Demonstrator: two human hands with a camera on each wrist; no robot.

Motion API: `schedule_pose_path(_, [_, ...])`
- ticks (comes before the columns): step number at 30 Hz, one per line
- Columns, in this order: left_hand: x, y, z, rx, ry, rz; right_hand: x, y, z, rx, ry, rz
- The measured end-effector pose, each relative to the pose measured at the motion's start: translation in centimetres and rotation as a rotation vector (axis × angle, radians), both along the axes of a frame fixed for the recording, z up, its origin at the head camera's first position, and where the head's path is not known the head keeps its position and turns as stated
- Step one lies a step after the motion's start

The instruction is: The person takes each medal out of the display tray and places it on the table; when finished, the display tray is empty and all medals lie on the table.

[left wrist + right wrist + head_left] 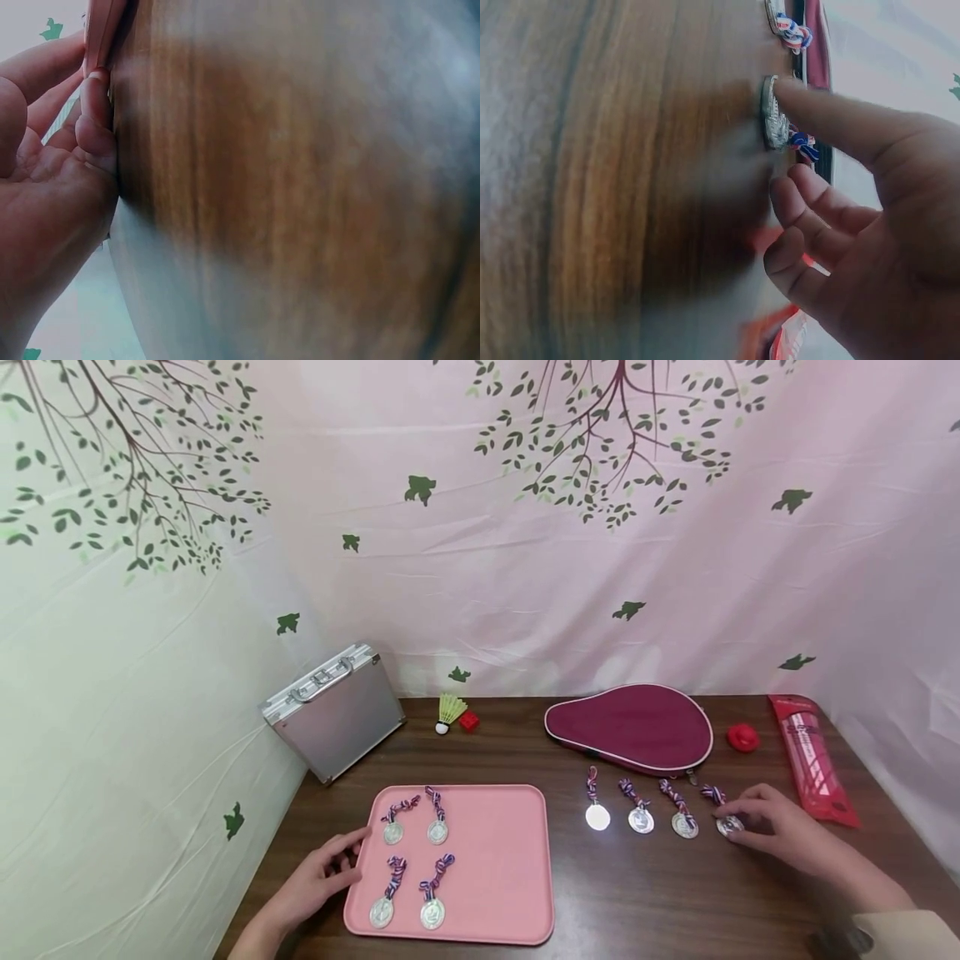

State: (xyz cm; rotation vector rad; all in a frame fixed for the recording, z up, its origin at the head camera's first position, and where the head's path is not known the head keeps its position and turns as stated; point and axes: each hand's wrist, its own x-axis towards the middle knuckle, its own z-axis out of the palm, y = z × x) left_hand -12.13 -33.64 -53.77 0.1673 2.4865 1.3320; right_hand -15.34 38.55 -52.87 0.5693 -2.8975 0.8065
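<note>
A pink tray [498, 860] lies on the table with several silver medals on its left half, including one medal [381, 912] at the front left, their striped ribbons knotted up. My left hand [318, 877] is at the tray's left edge, its fingertips touching the rim. To the right, more medals stand in a row, among them a bright medal [597, 817]. Around the rightmost medal [729, 825] my right hand [783, 827] spreads thumb and index finger. In the right wrist view the thumb meets this medal [771, 112], while the other fingertips stay apart from it.
Behind the medals lies a maroon paddle case [637, 727], with a small red hat-shaped item [742, 737] beside it. A red-and-clear package [813, 760] lies far right. At the back left are a silver case [341, 714], a shuttlecock [450, 712] and a red block [468, 721].
</note>
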Motion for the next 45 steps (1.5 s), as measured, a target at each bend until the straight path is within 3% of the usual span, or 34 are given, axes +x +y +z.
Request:
schedule_pose_path(3, [-0.1,0.0,0.1,0.003,0.002,-0.003,-0.2,-0.6,0.7,0.018,-0.024,-0.039])
schedule_pose_path(6, [-0.1,-0.1,0.2,0.0,0.009,-0.003,-0.6,-2.1,1.2,0.026,0.018,-0.058])
schedule_pose_path(11, [-0.1,-0.1,0.3,-0.002,0.01,-0.001,-1.4,-6.7,2.0,-0.023,0.089,-0.011])
schedule_pose_path(17, [-0.2,-0.1,0.2,0.002,0.009,-0.002,-2.9,-13.6,2.9,-0.148,0.124,0.196])
schedule_pose_path(22, [-0.2,-0.3,0.4,0.004,0.023,-0.009,-4.2,-20.0,2.9,-0.174,0.146,0.356])
schedule_pose_path(30, [0.1,-0.4,-0.2,0.02,0.047,-0.045,-4.2,-30.1,2.2,-0.049,-0.006,0.517])
schedule_pose_path(34, [0.2,-0.3,-0.4,0.029,0.058,-0.05,-4.2,-33.8,2.0,0.022,-0.023,0.572])
schedule_pose_path(40, [0.2,-0.3,-0.5,0.027,0.057,-0.041,-4.7,-38.0,1.6,0.06,-0.051,0.554])
schedule_pose_path(45, [0.2,-0.4,-0.4,0.025,0.062,-0.045,-5.1,-40.5,1.2,0.109,0.013,0.518])
